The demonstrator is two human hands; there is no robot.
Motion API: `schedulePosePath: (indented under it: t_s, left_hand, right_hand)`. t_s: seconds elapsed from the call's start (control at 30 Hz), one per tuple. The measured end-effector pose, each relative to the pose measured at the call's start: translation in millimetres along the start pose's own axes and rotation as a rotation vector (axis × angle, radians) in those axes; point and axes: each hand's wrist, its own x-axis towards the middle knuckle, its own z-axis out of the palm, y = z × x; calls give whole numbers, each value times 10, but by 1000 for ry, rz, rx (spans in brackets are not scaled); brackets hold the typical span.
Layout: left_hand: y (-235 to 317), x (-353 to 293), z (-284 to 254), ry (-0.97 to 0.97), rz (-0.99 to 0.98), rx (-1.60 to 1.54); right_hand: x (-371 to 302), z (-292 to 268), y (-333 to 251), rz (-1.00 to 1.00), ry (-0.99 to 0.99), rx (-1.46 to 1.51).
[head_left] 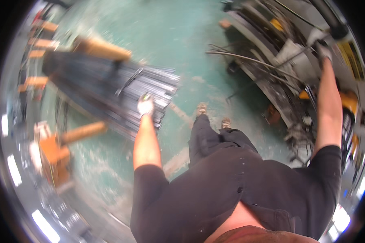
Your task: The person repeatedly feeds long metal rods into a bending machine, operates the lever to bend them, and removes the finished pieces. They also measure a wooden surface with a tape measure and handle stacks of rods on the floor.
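My left hand (146, 105), in a pale glove, is over the near end of a bundle of long metal bars (158, 87). Its fingers look curled around something small with a yellow-green spot, too blurred to name. Across the bars, just beyond that hand, lies a slim dark tool (128, 82). Stretched far out to the right, my gloved right hand (323, 50) appears closed around a thin dark rod (294, 57). The rod slants down and leftward over a grey machine, its far end above the floor.
Orange stands (54, 156) with a roller arm are at the left, and an orange roller (101, 47) sits beyond the bars. The grey machine bed (267, 95) lines the right side, with bent rods (247, 57) jutting out. My shoes (201, 108) stand on green floor (166, 32).
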Motion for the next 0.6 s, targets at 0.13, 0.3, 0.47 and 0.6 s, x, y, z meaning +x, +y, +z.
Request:
schedulePosePath:
  t_s: [0.13,0.3,0.47,0.6]
  left_hand:
    - [363,48,100,-14,-263,-213]
    - [-753,665,-559,240,-100,156]
    - [-718,438,-691,312,-51,693]
    - [3,-59,-236,357,101,357]
  right_hand:
    - [-631,4,14,-136,169,-741]
    - [-2045,509,-795,-277,306,41]
    - [-3425,269,-928,-286,210,460]
    - [-4185,-327,-840,-448,409,276]
